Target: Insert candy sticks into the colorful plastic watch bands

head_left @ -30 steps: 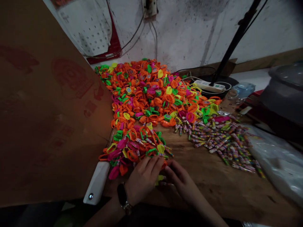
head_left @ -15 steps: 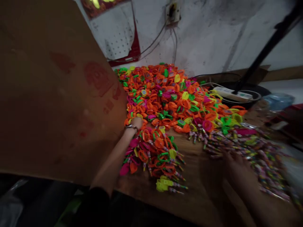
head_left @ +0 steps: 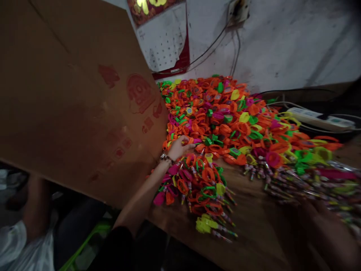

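Observation:
My left hand (head_left: 180, 148), with a bracelet at the wrist, reaches to the near edge of a big heap of plastic toy watches (head_left: 220, 113) in orange, green, pink and yellow. Its thumb and forefinger are apart, touching the heap's edge. Below it lies a smaller pile of toy watches paired with thin, pencil-like sticks (head_left: 208, 188). My right hand (head_left: 324, 229) is dark and smeared at the lower right, beside a spread of many-coloured pencil-like sticks (head_left: 284, 180); its fingers cannot be made out.
A large cardboard box (head_left: 84, 113) with red print stands at the left. Behind the heap is a wall with a calendar (head_left: 163, 41) and a socket (head_left: 238, 13). A white power strip (head_left: 318, 118) lies at the right. Another person's arm (head_left: 36, 207) shows at the lower left.
The view has shifted left, so the scene sits further right. My left hand has extended its thumb and forefinger at the heap's edge. My right hand has moved nearer the lower right corner.

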A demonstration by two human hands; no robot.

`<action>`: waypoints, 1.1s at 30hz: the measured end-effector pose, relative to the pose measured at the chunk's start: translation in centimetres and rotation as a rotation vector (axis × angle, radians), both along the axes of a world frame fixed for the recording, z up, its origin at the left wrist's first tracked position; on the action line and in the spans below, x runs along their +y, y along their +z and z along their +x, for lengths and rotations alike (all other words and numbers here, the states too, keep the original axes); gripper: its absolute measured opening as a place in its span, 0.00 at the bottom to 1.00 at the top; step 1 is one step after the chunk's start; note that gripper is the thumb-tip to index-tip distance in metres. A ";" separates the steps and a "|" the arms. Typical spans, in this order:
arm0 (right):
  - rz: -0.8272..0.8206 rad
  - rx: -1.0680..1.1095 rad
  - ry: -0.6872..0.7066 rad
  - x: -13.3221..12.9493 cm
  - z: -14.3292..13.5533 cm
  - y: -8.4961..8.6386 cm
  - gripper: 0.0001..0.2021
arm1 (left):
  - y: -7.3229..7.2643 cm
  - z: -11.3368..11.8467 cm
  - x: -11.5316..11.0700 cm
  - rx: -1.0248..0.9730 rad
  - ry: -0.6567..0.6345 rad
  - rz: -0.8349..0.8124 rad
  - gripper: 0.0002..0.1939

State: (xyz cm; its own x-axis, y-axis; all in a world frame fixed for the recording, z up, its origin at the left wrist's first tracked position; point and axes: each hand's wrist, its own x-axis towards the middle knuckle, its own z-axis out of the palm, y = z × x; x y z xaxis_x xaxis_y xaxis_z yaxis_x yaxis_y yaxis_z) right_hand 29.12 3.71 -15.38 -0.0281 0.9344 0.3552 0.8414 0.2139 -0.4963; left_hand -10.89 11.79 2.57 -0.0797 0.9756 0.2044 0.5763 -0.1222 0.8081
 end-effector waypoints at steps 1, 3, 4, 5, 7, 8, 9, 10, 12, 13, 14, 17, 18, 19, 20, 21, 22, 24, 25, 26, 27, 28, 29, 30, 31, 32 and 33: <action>0.028 -0.022 -0.029 -0.1 -0.5 0.6 0.12 | 0.0 0.7 -0.3 -0.026 -0.036 0.006 0.20; 0.090 -0.011 -0.128 -0.1 -1.6 1.3 0.13 | 0.2 2.0 -1.8 -0.108 -0.139 0.015 0.24; 0.112 0.011 -0.165 0.0 -2.1 1.4 0.14 | 0.4 2.6 -2.7 -0.162 -0.201 0.012 0.25; 0.126 0.030 -0.173 0.2 -2.5 1.3 0.14 | 0.7 3.2 -3.8 -0.209 -0.260 0.002 0.25; 0.135 0.045 -0.127 1.0 -3.0 0.6 0.15 | 1.3 4.2 -5.7 -0.252 -0.350 -0.022 0.24; 0.132 0.043 -0.099 1.4 -3.0 0.2 0.15 | 1.7 4.6 -6.5 -0.245 -0.376 -0.022 0.23; 0.128 0.038 -0.084 1.8 -3.0 -0.2 0.15 | 2.0 5.0 -7.1 -0.219 -0.392 -0.006 0.23; 0.125 0.029 -0.077 2.2 -3.0 -0.5 0.16 | 2.3 5.3 -7.6 -0.176 -0.402 0.020 0.22; 0.141 0.041 -0.078 2.5 -3.2 -0.2 0.16 | 2.6 5.9 -8.3 -0.059 -0.402 0.085 0.20; 0.149 0.085 -0.078 2.3 -3.6 0.5 0.15 | 2.7 6.1 -8.5 0.008 -0.392 0.109 0.19; 0.147 0.167 -0.075 1.9 -4.3 1.6 0.14 | 2.8 6.3 -8.7 0.072 -0.379 0.119 0.18; 0.059 0.593 -0.038 -0.7 -7.8 6.8 0.12 | 2.6 6.6 -9.2 0.232 -0.381 0.089 0.18; 0.025 0.733 0.014 -1.8 -9.2 8.8 0.12 | 2.5 6.7 -9.3 0.274 -0.398 0.072 0.18; -0.005 0.813 0.080 -2.8 -10.7 10.8 0.12 | 2.4 6.7 -9.3 0.306 -0.418 0.060 0.18; -0.031 0.831 0.165 -3.6 -12.1 12.6 0.12 | 2.2 6.8 -9.4 0.331 -0.440 0.052 0.18; -0.061 0.831 0.261 -4.3 -13.2 14.1 0.13 | 2.1 6.8 -9.4 0.355 -0.463 0.049 0.18; -0.084 0.841 0.351 -4.7 -14.2 15.3 0.13 | 1.9 6.9 -9.5 0.385 -0.484 0.052 0.18; -0.126 0.870 0.451 -4.9 -15.3 16.5 0.13 | 1.8 6.9 -9.5 0.469 -0.518 0.065 0.17; -0.154 0.899 0.459 -4.9 -15.5 16.7 0.13 | 1.8 7.0 -9.6 0.519 -0.529 0.069 0.17; -0.191 0.932 0.445 -4.8 -15.6 16.7 0.13 | 1.9 7.0 -9.7 0.568 -0.536 0.070 0.17; -0.235 0.966 0.423 -4.7 -15.6 16.6 0.13 | 2.0 7.1 -9.8 0.613 -0.538 0.069 0.18; -0.280 0.996 0.405 -4.6 -15.6 16.4 0.12 | 2.1 7.1 -9.9 0.655 -0.537 0.064 0.18; -0.321 1.017 0.397 -4.5 -15.6 16.2 0.12 | 2.3 7.2 -10.0 0.694 -0.536 0.061 0.18; -0.356 1.028 0.396 -4.5 -15.6 16.1 0.11 | 2.4 7.3 -10.1 0.731 -0.533 0.062 0.18; -0.379 1.027 0.399 -4.5 -15.7 16.0 0.11 | 2.5 7.3 -10.3 0.765 -0.532 0.069 0.19; -0.388 1.020 0.402 -4.5 -15.7 15.9 0.12 | 2.5 7.4 -10.4 0.795 -0.531 0.079 0.19; -0.390 1.005 0.402 -4.6 -15.7 15.9 0.12 | 2.5 7.5 -10.5 0.821 -0.530 0.092 0.19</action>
State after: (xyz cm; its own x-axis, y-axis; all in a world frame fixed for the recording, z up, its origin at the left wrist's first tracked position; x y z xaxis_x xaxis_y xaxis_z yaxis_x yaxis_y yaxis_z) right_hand 13.38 -0.84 0.54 -0.2173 0.9732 0.0747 -0.0660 0.0617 -0.9959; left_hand -3.43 1.32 5.12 0.5647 0.8216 0.0779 0.8072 -0.5695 0.1553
